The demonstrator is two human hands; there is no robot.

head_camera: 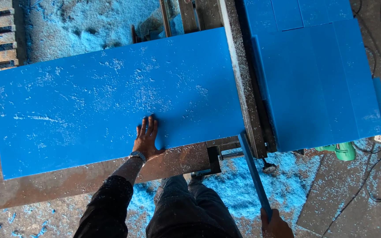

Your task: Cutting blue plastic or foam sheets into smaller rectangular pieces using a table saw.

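Keep left hand [146, 140] spread flat, holding nothing, at sheet's [111, 101] 6 o'clock edge on desk [67, 185], and right hand [275, 224], clamped round strip [253, 172] at 5 o'clock, well off rail [243, 83]

A rusty metal surface [67, 187] carries a large blue sheet [111, 99] lying flat and dusted with pale shavings. To its right, stacked blue panels [318, 83] rest on the surface's far section. The floor [345, 194] below holds blue sawdust [287, 185] and black cables [378, 176].
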